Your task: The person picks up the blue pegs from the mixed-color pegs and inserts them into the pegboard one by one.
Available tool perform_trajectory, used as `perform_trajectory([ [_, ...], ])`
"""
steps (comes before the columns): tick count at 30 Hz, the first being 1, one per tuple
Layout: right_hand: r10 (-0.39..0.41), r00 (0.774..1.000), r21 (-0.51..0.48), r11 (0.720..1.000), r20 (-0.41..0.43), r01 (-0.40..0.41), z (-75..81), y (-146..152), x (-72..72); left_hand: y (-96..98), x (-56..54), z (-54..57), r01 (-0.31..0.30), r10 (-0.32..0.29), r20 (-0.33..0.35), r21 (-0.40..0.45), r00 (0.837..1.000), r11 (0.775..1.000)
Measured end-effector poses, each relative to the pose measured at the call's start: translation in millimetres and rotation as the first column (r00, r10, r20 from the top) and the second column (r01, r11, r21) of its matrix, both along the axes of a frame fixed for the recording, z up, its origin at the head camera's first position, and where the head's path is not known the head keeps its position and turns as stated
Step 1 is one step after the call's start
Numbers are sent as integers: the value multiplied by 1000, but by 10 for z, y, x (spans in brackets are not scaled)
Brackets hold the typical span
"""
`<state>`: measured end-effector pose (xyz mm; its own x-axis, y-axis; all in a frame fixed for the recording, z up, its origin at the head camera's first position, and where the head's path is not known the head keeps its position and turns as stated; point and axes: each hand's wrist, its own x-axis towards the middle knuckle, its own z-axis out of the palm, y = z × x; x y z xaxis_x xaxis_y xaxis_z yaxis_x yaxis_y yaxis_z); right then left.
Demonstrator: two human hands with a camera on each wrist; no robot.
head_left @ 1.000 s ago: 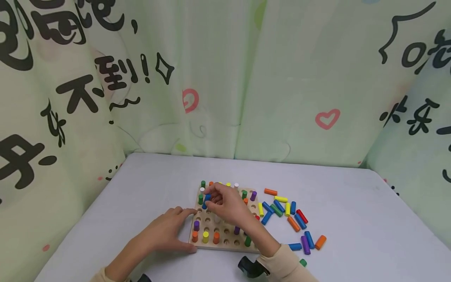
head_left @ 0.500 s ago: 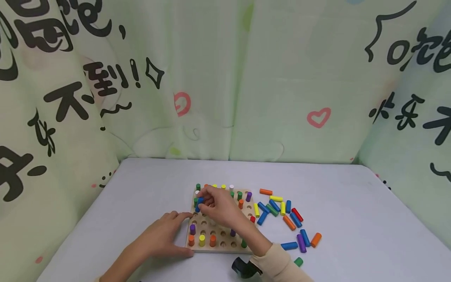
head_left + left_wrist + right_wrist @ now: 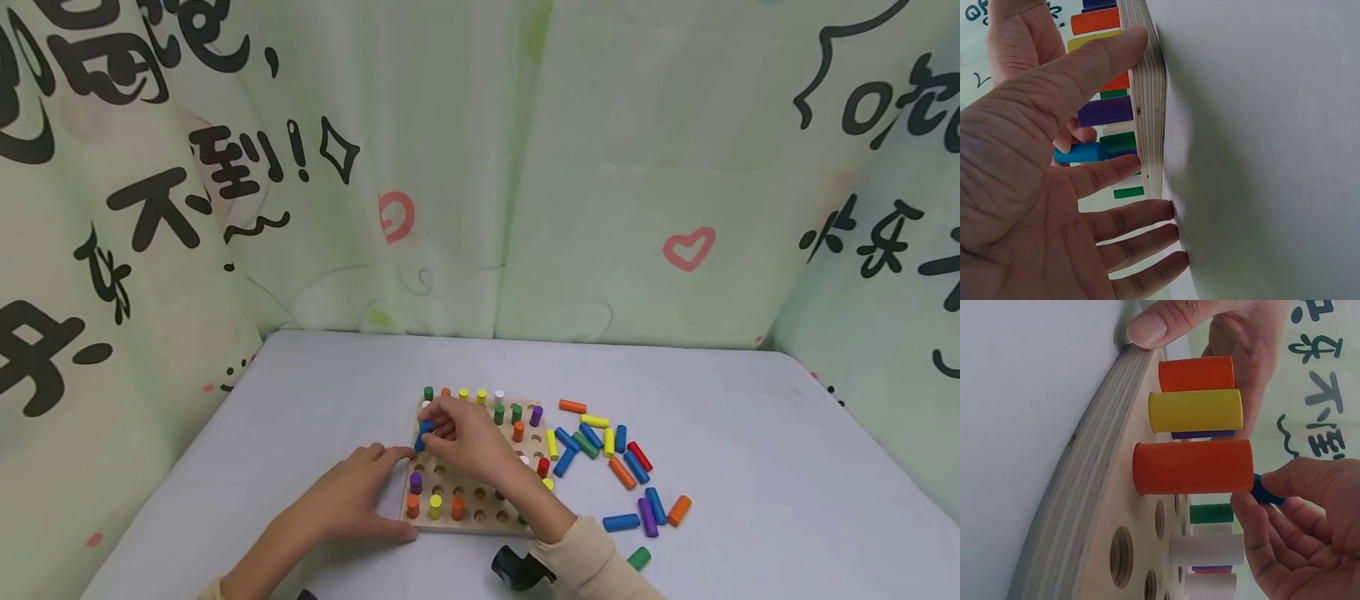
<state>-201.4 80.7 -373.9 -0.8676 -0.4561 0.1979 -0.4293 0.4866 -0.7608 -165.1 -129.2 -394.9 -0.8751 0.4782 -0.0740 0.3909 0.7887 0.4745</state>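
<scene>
A wooden pegboard [image 3: 491,505] with rows of round holes lies on the white table, several coloured pegs upright in it. My right hand [image 3: 472,437] pinches a blue peg [image 3: 422,435] between thumb and fingers, over the left side of the board. In the left wrist view, that blue peg [image 3: 1079,152] sticks out farther than the green and purple pegs beside it. My left hand [image 3: 358,496] is spread at the board's left side, its thumb on the front corner and its index fingertip at the side edge. An orange peg [image 3: 1194,466] stands close in the right wrist view.
Loose pegs lie right of the board, among them a purple peg [image 3: 648,517], an orange peg [image 3: 678,511] and a red peg [image 3: 640,456]. A green peg [image 3: 639,558] lies near my right sleeve [image 3: 592,558]. A printed curtain [image 3: 585,208] hangs behind the table.
My right hand has carried the blue peg a little left and nearer to me, to the board's left edge. My left hand keeps its place. The head view has shifted slightly.
</scene>
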Motion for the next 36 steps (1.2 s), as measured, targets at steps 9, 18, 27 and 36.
perform_trajectory([
  [9, -42, 999, 55, 998, 16, 41, 9, 35, -21, 59, -54, 13, -3, 3, -2, -2, 1000, 1000],
  [18, -54, 999, 88, 995, 5, 53, -33, 16, -58, 61, -63, 23, -16, 16, 3, -10, 1000, 1000],
  [27, 17, 999, 154, 988, -26, -13, -128, -45, -37, 20, -3, -14, -13, 13, 7, -6, 1000, 1000],
  [36, -32, 997, 137, 990, -63, 41, -20, 54, 58, 27, -15, -3, -29, 29, 9, -20, 1000, 999],
])
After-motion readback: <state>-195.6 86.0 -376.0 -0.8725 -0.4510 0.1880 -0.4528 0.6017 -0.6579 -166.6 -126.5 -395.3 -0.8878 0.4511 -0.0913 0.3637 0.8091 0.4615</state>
